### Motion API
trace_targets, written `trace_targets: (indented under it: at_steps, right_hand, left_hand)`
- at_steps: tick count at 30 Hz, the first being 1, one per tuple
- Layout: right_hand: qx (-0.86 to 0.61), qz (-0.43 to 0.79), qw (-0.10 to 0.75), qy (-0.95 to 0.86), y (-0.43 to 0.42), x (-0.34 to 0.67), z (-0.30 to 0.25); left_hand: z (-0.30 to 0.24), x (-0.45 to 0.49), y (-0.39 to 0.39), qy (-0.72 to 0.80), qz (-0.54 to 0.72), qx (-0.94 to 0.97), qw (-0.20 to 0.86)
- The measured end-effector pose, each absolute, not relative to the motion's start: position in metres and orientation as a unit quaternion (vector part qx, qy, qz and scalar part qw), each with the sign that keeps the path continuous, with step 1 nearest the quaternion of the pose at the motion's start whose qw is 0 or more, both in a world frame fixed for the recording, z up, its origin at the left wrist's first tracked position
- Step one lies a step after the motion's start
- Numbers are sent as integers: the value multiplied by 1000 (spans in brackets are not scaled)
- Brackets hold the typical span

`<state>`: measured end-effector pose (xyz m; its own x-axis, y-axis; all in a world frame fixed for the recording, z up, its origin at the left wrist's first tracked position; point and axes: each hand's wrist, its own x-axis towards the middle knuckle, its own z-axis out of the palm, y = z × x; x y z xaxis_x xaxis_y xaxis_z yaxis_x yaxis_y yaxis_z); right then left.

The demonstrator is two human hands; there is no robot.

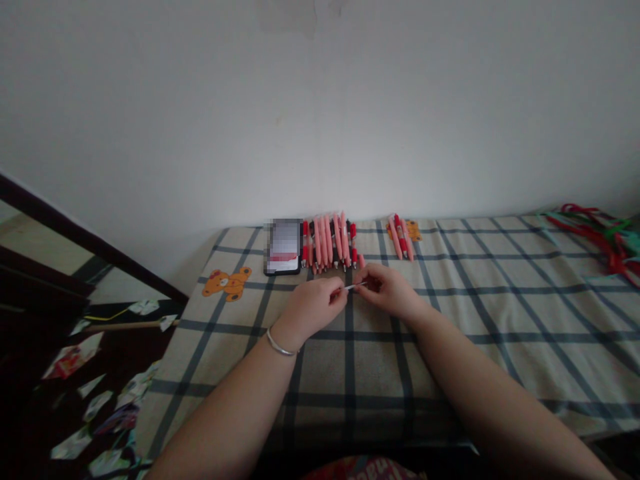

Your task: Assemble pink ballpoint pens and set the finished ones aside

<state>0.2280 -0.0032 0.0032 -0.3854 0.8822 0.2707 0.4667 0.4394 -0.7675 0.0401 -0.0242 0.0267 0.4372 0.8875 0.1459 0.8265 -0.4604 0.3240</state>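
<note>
My left hand (314, 305) and my right hand (387, 290) meet over a checked cloth (450, 333), fingers pinched on the two ends of a thin white refill-like stick (355, 286). Just behind the hands lies a row of several pink and red pens (329, 243). A smaller group of pink pens (401, 238) lies to the right of that row. A silver bangle sits on my left wrist.
A phone (283, 247) lies left of the pen row. Red and green strips (603, 237) are heaped at the far right. A white wall stands close behind. Paper scraps (95, 400) litter the dark floor at the left.
</note>
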Motion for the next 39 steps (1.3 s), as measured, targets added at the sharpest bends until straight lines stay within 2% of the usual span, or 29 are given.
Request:
trace_targets:
  at_steps: [5,9,16,27,39]
  right_hand:
    - [-411,286,314,-807,-6,227,7]
    - [-440,268,336,-788,-6,227,7]
    - [-521,134,378,-754,0,235,6]
    - [-502,32,280,-818,3,237,4]
    - [-507,9,223,-832,0,234,10]
  left_hand:
    - [24,41,-24,489,166,849,110]
    - [22,40,-22,500,178,841,102]
    - [24,39,-22,536,199,813,112]
    - [25,38,-20,555,193,800,118]
    - [24,39,-20,560,187,799,113]
